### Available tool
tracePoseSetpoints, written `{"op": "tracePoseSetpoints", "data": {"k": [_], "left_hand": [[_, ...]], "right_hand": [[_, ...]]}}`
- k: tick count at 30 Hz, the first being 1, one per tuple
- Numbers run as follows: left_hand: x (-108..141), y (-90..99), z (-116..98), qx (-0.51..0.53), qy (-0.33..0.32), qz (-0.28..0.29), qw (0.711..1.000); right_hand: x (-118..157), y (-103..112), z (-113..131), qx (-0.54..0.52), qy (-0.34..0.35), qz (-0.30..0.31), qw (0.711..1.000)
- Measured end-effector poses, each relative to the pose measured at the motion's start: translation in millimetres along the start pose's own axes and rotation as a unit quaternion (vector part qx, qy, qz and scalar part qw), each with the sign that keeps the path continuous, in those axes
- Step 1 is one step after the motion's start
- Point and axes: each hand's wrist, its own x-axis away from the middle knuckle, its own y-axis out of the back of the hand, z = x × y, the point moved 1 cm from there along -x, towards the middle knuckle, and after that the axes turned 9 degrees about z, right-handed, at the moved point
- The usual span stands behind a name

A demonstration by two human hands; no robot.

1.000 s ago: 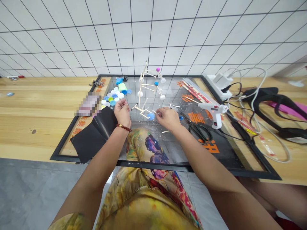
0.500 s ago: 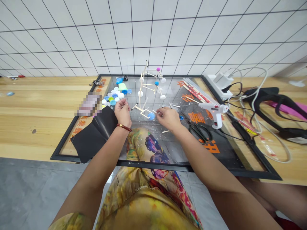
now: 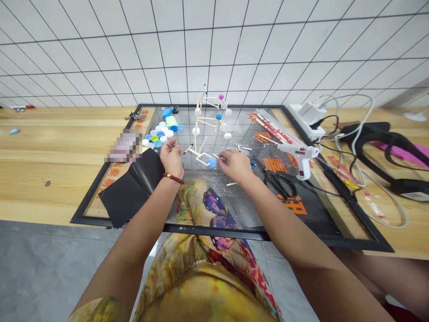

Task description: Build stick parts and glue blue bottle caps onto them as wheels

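Note:
In the head view, my left hand (image 3: 171,158) is on the near left of a small frame of pale wooden sticks (image 3: 195,153), its fingers curled in. Whether anything is in them is hidden. On the other side, my right hand (image 3: 235,166) pinches a short thin stick (image 3: 216,156), whose pale end points toward the frame. A blue bottle cap (image 3: 211,163) sits at the frame's near end, close to my right fingertips. Behind it, taller stick pieces with white caps (image 3: 196,131), a blue cap (image 3: 219,116) and a magenta cap (image 3: 221,96) rise from the glass.
Loose bottle caps (image 3: 157,143) and a black sheet (image 3: 130,188) lie left on the black-framed glass panel (image 3: 214,230). Scissors (image 3: 281,184), a white glue gun (image 3: 300,156) and red-white packs (image 3: 278,129) are right. Beyond are a power strip (image 3: 304,120), cables and black straps (image 3: 368,152).

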Motion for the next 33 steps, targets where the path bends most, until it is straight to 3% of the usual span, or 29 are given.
{"op": "tracePoseSetpoints", "data": {"k": [33], "left_hand": [[1.8,0.0,1.4,-0.007,0.01,0.005,1.0]], "right_hand": [[-0.3,1.6,0.0,0.011,0.004,-0.003,1.0]]}}
